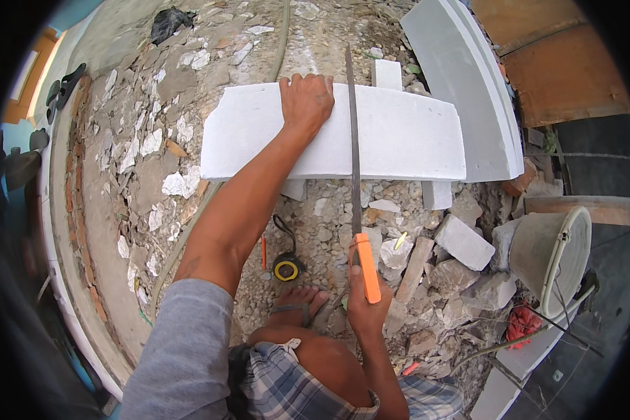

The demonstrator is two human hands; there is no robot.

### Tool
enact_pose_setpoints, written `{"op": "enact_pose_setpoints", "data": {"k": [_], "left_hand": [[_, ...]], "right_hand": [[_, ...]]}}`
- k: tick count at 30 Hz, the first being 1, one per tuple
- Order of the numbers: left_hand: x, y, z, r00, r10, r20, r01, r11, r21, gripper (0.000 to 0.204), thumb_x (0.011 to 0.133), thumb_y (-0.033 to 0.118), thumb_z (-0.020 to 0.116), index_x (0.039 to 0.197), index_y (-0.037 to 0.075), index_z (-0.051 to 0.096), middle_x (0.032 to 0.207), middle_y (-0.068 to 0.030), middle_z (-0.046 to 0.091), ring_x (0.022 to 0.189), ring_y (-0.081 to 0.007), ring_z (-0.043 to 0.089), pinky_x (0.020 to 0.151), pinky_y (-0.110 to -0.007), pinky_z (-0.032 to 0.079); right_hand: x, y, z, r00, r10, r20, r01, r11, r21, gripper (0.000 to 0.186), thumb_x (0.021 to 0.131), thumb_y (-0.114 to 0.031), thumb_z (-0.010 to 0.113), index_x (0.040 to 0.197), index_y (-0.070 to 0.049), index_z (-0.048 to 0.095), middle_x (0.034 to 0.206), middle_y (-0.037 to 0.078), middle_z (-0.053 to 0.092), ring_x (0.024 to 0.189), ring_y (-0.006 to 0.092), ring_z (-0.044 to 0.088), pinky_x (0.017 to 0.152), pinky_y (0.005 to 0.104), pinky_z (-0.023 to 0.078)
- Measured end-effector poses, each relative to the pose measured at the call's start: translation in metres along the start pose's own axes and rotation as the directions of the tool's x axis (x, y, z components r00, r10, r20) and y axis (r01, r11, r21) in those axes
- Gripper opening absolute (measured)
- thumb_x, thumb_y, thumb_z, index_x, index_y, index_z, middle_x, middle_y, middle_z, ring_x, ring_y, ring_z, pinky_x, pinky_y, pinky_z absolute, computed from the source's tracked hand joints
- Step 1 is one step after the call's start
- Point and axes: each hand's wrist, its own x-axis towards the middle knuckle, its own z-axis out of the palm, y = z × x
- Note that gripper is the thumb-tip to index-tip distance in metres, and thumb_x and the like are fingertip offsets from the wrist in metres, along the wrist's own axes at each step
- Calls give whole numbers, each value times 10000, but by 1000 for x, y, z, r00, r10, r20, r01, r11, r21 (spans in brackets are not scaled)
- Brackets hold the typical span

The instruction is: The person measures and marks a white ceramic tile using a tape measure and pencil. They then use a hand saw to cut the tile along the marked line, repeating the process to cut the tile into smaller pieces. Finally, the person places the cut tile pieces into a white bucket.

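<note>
A long white lightweight block (pixel 406 133) lies crosswise on shorter block supports (pixel 437 195). My left hand (pixel 306 98) grips its far edge with curled fingers, just left of a saw. The saw blade (pixel 354 147) lies across the top of the block, extending past both long edges. My right hand (pixel 364 301) is closed around the saw's orange handle (pixel 367 268) below the block. A black and yellow tape measure (pixel 286 268) and a slim orange stick (pixel 263 253) lie on the rubble between my arms, near my sandalled foot (pixel 297 302).
More white slabs (pixel 446 84) stand at the upper right. Broken concrete pieces (pixel 464 241), a pale bucket (pixel 542 259), red plastic (pixel 521 329) and thin rods lie to the right. A hose (pixel 283 38), a black bag (pixel 166 26), a brick edge (pixel 73 196) and sandals (pixel 70 87) are further out.
</note>
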Motion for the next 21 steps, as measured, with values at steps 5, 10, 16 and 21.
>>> {"op": "enact_pose_setpoints", "data": {"k": [5, 10, 16, 21], "left_hand": [[3, 2, -1, 997, -33, 64, 32, 999, 20, 456, 1050, 329, 512, 865, 14, 784, 903, -181, 761, 944, -356, 673, 930, -506, 424], [-1, 5, 7, 1000, 14, -14, -14, 1000, -12, 459, 1047, 333, 516, 856, 13, 783, 883, -175, 761, 927, -355, 678, 926, -507, 428], [-5, -5, 3, 1000, 10, -13, -10, 1000, 8, 449, 1043, 336, 523, 872, 16, 788, 885, -183, 759, 925, -360, 684, 940, -515, 431], [0, 6, 3, 1000, 11, -7, -11, 1000, 1, 450, 1043, 338, 522, 878, 16, 790, 885, -188, 758, 926, -361, 686, 936, -516, 430]], "right_hand": [[-62, 35, -18, 1000, 11, 2, -10, 999, -53, 254, 970, -158, 677, 798, 21, 624, 630, 117, 574, 508, 209, 551, 504, 372, 438], [-119, 96, -33, 998, -49, 27, 52, 985, -162, 270, 967, -194, 689, 812, 21, 635, 612, 113, 559, 505, 205, 552, 510, 366, 447], [-26, 18, -8, 989, 142, 42, -145, 987, 76, 300, 972, -229, 695, 821, 23, 635, 608, 111, 562, 541, 210, 577, 532, 375, 459], [-133, 92, -43, 999, -32, 17, 35, 977, -210, 291, 969, -242, 699, 842, 16, 657, 612, 102, 577, 551, 207, 595, 538, 365, 466]]}}
